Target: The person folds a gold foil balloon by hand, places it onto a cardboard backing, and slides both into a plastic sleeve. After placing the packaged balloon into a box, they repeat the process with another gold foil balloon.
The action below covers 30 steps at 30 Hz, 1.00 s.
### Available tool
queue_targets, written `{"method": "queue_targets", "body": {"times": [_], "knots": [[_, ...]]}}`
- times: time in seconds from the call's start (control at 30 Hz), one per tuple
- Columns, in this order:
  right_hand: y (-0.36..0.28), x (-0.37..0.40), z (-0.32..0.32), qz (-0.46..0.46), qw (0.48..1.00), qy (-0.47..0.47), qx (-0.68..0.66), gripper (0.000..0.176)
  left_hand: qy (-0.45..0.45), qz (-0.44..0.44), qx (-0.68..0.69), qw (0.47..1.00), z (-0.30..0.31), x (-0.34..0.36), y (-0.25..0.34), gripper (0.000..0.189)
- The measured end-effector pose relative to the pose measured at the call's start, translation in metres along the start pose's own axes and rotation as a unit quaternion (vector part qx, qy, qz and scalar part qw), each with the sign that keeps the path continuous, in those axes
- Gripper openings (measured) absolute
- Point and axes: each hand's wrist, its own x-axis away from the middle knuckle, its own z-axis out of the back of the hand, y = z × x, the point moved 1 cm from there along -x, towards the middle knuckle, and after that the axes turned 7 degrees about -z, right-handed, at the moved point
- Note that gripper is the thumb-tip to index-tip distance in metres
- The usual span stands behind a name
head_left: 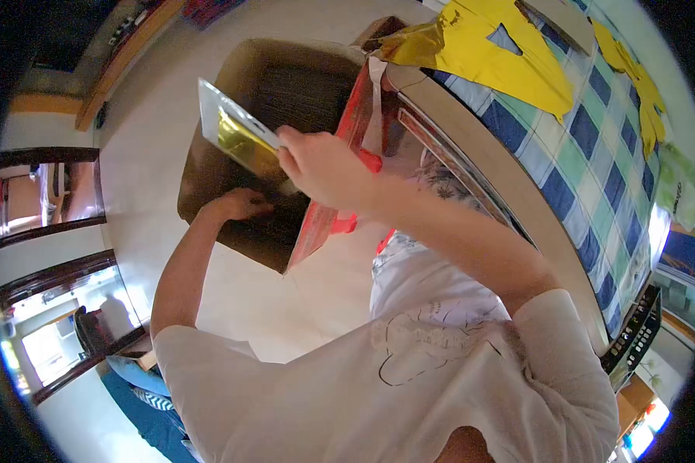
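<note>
My right hand pinches one end of a flat, shiny packet, silvery at its far edge and gold along its middle. The packet is tilted over the opening of a deep brown cardboard box. My left hand reaches over the box's near left wall, its fingers curled inside; whether they hold anything is hidden by the dark interior. A red-patterned box flap lies along the right side, below my right forearm.
A bed with a blue, green and white checked cover stands at the right, with a yellow sheet on it. Its wooden edge curves beside the box. Pale floor shows to the left, near doorways.
</note>
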Motion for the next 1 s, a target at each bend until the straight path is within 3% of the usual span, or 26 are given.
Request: {"method": "queue_targets", "body": {"times": [0.13,0.23,0.27,0.33,0.4,0.5,0.6,0.67,0.7,0.77,0.87,1.0], "knots": [[-0.004,-0.001,-0.026,-0.002,0.999,-0.019,0.051,0.014,0.017,0.021,0.023,0.999,-0.003,0.003,-0.012,0.045],[-0.003,-0.001,-0.045,-0.027,0.994,-0.074,0.070,0.018,0.090,-0.048,0.003,0.995,-0.036,-0.018,-0.054,0.047],[-0.003,-0.001,-0.051,-0.041,0.991,-0.102,0.073,0.020,0.097,-0.006,0.009,0.995,-0.038,-0.011,-0.054,0.049],[-0.001,0.003,-0.060,-0.031,0.970,-0.210,0.121,0.029,0.111,0.079,0.019,0.990,-0.002,0.039,0.003,0.052],[0.001,0.007,-0.066,-0.035,0.934,-0.297,0.197,0.046,0.004,0.185,-0.156,0.970,0.011,0.049,-0.007,0.053],[-0.003,0.007,-0.063,-0.037,0.930,-0.306,0.199,0.043,0.059,0.285,-0.134,0.947,0.046,0.087,0.015,0.042],[0.017,0.011,-0.066,0.057,0.982,-0.166,0.069,0.036,0.246,0.162,-0.178,0.939,0.050,0.102,0.064,0.028],[0.024,0.016,-0.037,0.128,0.989,-0.078,0.013,0.030,0.305,-0.055,-0.191,0.931,0.036,0.090,0.078,0.019],[0.026,0.021,-0.017,0.163,0.986,-0.033,-0.015,0.028,0.284,-0.065,-0.196,0.936,0.026,0.077,0.080,0.018],[0.026,0.036,0.035,0.124,0.991,-0.028,-0.035,0.021,0.242,-0.085,-0.210,0.944,0.009,0.046,0.078,0.016],[0.049,0.062,0.099,0.003,0.999,-0.039,-0.004,0.019,0.105,-0.007,-0.297,0.949,0.002,0.020,0.063,0.015],[0.074,0.098,0.153,-0.094,0.994,-0.021,-0.043,0.019,0.158,-0.039,-0.320,0.933,-0.015,0.003,0.032,0.016]]}}
